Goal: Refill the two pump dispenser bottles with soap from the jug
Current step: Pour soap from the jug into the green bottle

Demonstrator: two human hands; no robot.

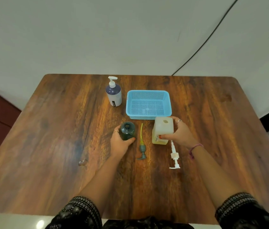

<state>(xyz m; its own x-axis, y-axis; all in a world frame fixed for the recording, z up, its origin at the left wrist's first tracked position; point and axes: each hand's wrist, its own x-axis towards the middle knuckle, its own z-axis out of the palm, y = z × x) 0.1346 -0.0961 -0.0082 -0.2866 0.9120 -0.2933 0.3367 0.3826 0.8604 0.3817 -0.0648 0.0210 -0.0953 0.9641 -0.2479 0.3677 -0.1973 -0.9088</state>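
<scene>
A dark green bottle [127, 130] stands upright mid-table with its neck open, and my left hand [120, 142] is wrapped around its lower side. Its grey pump [142, 150] with a yellowish tube lies flat just to the right. A pale, squarish translucent jug [162, 129] stands upright with its top hole uncovered; my right hand [179, 134] grips its right side. A white pump [174, 156] lies on the table below the jug. A second bottle [114, 95], white with a dark purple top and its white pump fitted, stands at the back.
An empty blue plastic mesh basket [148, 114] sits just behind the jug, to the right of the purple-topped bottle. A small wet smear [82, 162] marks the wooden table [56, 129] at the left. A black cable [213, 33] runs down the wall behind.
</scene>
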